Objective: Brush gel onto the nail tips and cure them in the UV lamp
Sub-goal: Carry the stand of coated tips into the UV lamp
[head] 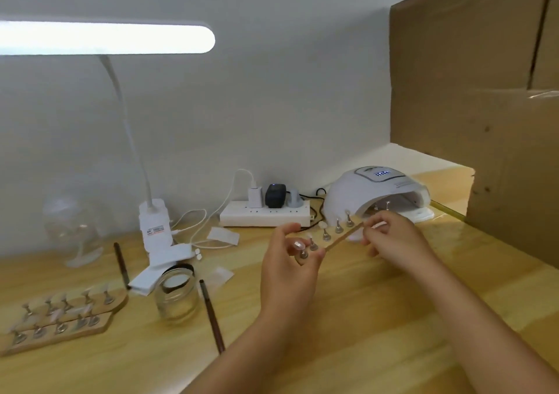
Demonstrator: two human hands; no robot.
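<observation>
A narrow wooden holder (341, 237) carrying several nail tips on metal stands is held above the table, tilted up to the right. My left hand (290, 269) grips its near end and my right hand (393, 239) pinches its far end. Just behind it the white UV lamp (372, 194) stands with its display lit, and another set of stands shows inside its opening. Two more wooden holders (60, 318) with nail tips lie at the front left. A dark brush (211, 315) lies on the table beside a glass jar (177, 295).
A clip-on desk lamp (151, 224) shines over the left side. A power strip (266, 215) with chargers and cables sits against the wall. A second brush (121, 260), white wipes (163, 266) and a clear glass (72, 227) stand left. A cardboard box (484, 106) walls off the right.
</observation>
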